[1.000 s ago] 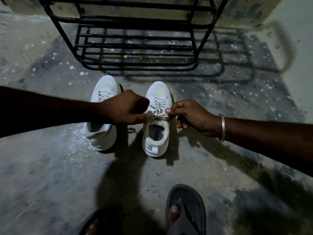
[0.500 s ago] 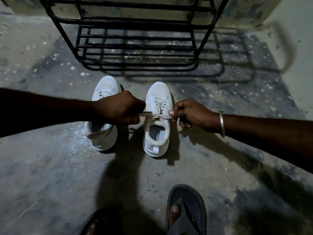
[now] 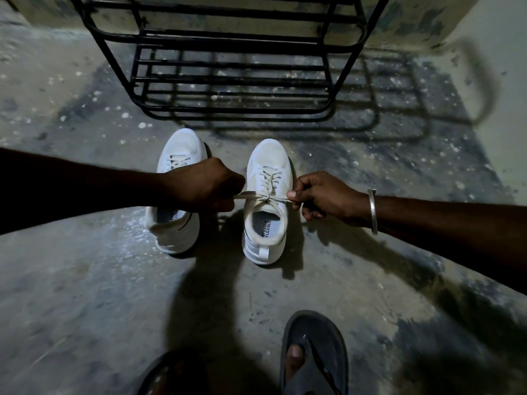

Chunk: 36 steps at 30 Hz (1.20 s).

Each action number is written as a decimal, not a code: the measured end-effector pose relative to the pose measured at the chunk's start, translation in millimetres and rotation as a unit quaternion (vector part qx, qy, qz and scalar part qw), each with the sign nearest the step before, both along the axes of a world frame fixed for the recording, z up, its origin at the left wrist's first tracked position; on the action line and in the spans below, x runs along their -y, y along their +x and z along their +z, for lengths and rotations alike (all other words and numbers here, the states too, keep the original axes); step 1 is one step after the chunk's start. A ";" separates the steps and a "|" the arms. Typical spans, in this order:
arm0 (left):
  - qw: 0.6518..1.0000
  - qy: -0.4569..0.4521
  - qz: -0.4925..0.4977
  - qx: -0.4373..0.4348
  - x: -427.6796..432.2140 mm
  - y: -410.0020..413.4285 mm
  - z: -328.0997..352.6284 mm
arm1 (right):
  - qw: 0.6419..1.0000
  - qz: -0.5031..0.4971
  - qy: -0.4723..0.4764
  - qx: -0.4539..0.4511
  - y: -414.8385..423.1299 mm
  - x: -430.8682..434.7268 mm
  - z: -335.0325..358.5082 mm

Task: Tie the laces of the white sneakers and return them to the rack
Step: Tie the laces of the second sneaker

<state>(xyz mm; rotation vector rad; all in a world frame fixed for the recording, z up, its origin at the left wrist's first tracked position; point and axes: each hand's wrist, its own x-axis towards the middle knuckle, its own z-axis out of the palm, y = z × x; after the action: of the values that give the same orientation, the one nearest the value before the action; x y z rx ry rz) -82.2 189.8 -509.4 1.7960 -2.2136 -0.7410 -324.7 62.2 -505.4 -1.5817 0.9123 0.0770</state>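
Note:
Two white sneakers stand side by side on the concrete floor, toes toward the rack. Over the right sneaker (image 3: 266, 223) a cream lace (image 3: 265, 197) is stretched taut sideways, crossed in a knot at the tongue. My left hand (image 3: 204, 185) grips the lace's left end in a fist, and it hides the middle of the left sneaker (image 3: 178, 155). My right hand (image 3: 322, 195) pinches the right end between thumb and fingers. The black metal shoe rack (image 3: 236, 69) stands just beyond the sneakers, with no shoes on the shelves I can see.
My feet in dark flip-flops (image 3: 313, 354) are at the bottom edge. A pale wall (image 3: 502, 89) rises on the right and behind the rack. The floor (image 3: 85, 280) is rough, stained concrete. A metal bangle (image 3: 372, 210) circles my right wrist.
Both hands have drawn apart, pulling the lace ends outward and tightening the crossing on the right sneaker. The sneakers have stayed in place.

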 end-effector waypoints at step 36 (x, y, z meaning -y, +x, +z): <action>0.995 0.073 0.061 0.028 -10.0 7.3 9.2 | 0.986 0.061 -0.025 -0.152 0.1 -43.2 -13.0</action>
<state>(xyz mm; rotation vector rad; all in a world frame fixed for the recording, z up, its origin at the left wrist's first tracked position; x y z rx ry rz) -74.9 199.8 -500.2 2.0233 -2.1095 -0.8575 -324.6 105.4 -518.4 -1.7008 1.0567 0.3937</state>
